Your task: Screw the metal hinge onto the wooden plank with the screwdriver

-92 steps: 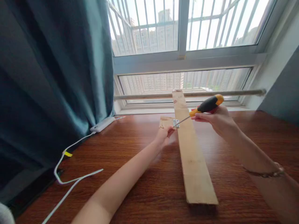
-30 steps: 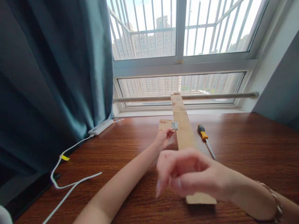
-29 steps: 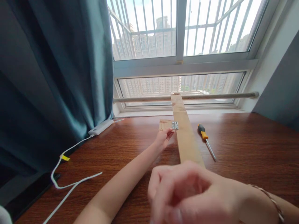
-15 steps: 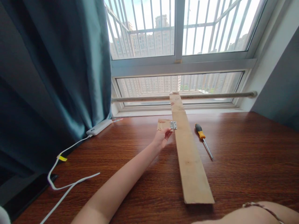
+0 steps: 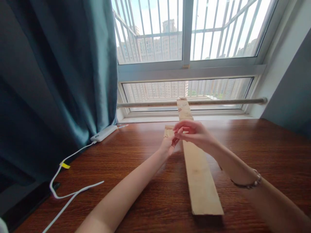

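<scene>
The right grip (image 5: 195,132) is bent, with its tips close together right by the tips of the left grip (image 5: 168,145), and I cannot tell if it is pinching a thing. The left grip is at the near side of the small tan board (image 5: 168,132), but I cannot see what it pinches. That small board is near the far edge of the worktop (image 5: 136,155), just left of the long tan board (image 5: 200,176), which reaches past the far edge. A white box (image 5: 103,133) with a white cord (image 5: 75,192) lies by the far left corner, near the blue curtain (image 5: 80,81)
</scene>
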Demonstrator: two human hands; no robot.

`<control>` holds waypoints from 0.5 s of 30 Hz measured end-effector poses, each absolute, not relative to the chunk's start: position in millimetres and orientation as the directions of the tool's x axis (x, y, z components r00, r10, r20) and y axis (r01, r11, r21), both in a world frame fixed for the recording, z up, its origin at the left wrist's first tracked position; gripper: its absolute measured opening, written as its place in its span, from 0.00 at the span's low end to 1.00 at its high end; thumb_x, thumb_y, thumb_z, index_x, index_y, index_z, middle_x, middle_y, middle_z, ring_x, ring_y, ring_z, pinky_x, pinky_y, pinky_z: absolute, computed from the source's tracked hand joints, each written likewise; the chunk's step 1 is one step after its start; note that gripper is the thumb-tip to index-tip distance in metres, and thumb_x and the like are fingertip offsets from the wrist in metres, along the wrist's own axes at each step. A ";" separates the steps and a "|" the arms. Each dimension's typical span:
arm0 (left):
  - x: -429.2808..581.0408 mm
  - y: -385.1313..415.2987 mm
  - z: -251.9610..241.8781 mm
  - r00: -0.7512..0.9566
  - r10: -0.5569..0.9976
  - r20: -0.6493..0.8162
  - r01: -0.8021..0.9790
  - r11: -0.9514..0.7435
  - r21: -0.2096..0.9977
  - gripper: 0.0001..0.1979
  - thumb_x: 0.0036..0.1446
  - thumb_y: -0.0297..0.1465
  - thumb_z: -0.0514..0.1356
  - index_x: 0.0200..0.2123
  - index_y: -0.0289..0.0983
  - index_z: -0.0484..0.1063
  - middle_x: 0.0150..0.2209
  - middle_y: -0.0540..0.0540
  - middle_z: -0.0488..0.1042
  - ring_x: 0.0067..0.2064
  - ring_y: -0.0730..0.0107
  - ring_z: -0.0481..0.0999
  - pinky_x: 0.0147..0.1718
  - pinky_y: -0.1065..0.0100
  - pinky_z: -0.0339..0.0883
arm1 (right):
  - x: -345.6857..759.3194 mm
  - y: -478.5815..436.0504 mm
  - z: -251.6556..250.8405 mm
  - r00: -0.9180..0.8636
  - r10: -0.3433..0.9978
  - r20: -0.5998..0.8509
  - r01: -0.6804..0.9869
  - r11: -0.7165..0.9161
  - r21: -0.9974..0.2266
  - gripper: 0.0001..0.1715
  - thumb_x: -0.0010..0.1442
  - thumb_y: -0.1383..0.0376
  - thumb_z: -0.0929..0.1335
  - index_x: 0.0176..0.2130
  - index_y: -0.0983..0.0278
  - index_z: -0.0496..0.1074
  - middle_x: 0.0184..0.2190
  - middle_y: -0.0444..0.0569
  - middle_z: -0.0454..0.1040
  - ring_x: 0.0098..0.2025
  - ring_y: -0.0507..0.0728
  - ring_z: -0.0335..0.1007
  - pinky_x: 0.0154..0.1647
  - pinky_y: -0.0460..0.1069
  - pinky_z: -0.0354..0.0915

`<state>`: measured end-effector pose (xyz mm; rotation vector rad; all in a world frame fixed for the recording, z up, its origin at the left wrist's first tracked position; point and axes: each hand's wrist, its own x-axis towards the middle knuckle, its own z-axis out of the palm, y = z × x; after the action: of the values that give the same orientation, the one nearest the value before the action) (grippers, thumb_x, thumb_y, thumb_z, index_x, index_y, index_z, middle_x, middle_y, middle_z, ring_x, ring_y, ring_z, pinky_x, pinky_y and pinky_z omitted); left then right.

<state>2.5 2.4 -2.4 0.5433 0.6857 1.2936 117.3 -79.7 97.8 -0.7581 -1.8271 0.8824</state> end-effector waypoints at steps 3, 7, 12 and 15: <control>1.7 3.2 -3.1 0.133 0.980 -0.148 -0.668 0.199 0.717 0.12 0.44 0.13 0.59 0.31 0.32 0.73 0.29 0.45 0.77 0.29 0.75 0.75 0.33 0.74 0.70 | 135.4 -4.4 69.9 -0.104 0.879 0.466 0.410 0.465 -0.785 0.07 0.46 0.64 0.71 0.26 0.65 0.73 0.24 0.46 0.73 0.27 0.52 0.66 0.30 0.46 0.63; 0.8 4.4 -4.5 0.152 0.980 -0.127 -0.668 0.196 0.718 0.14 0.44 0.13 0.58 0.33 0.32 0.73 0.33 0.45 0.77 0.31 0.74 0.76 0.34 0.74 0.71 | 144.6 33.1 37.1 -0.031 0.917 0.397 0.601 0.335 -0.726 0.07 0.47 0.64 0.70 0.29 0.66 0.76 0.26 0.47 0.75 0.29 0.52 0.68 0.32 0.45 0.62; 0.9 3.7 -5.4 0.162 0.980 -0.113 -0.671 0.193 0.716 0.13 0.44 0.13 0.58 0.33 0.31 0.74 0.33 0.44 0.77 0.32 0.74 0.76 0.33 0.75 0.70 | 140.4 27.2 29.1 -0.107 0.921 0.375 0.633 0.354 -0.688 0.09 0.50 0.62 0.69 0.31 0.65 0.76 0.26 0.46 0.75 0.28 0.51 0.68 0.29 0.44 0.59; 1.1 2.7 -5.3 0.144 0.984 -0.103 -0.680 0.174 0.712 0.12 0.44 0.13 0.58 0.31 0.31 0.73 0.33 0.45 0.77 0.32 0.75 0.75 0.32 0.76 0.70 | 136.9 24.9 29.3 -0.099 0.915 0.391 0.720 0.338 -0.607 0.08 0.53 0.62 0.68 0.31 0.64 0.75 0.29 0.47 0.75 0.31 0.53 0.68 0.31 0.45 0.58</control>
<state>1.1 2.7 -5.3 0.5825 0.6428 1.3026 136.9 24.9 29.3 -1.4374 -1.8718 0.3389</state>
